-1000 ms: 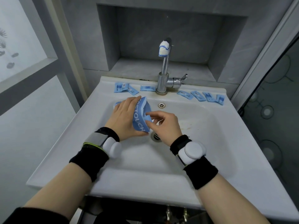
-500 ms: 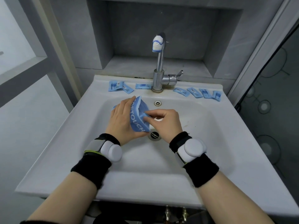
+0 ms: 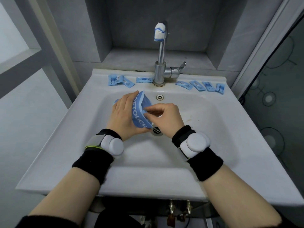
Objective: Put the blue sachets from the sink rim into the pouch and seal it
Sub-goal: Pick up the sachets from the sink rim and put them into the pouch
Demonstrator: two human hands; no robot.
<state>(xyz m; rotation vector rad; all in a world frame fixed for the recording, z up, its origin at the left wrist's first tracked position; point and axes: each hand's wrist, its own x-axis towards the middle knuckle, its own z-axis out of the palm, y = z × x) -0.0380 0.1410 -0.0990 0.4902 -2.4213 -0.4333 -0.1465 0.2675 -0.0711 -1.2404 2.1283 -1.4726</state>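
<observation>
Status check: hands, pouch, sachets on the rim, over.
Left hand grips the pouch over the basin. Right hand pinches at its open mouth. Seven sachets on the sink rim, flanking the faucet. Nothing blocking.

Sink (image 3: 213,132) glossy white ceramic; tap (image 3: 160,63) shiny metal; pouch (image 3: 139,112) smooth blue plastic.

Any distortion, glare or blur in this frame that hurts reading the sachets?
Head view: wide-angle bending bows the sink rim and wall lines; light is soft and even, no harsh glare; sachets look small and soft, print mostly unreadable; pouch lettering reads clearly.
</observation>
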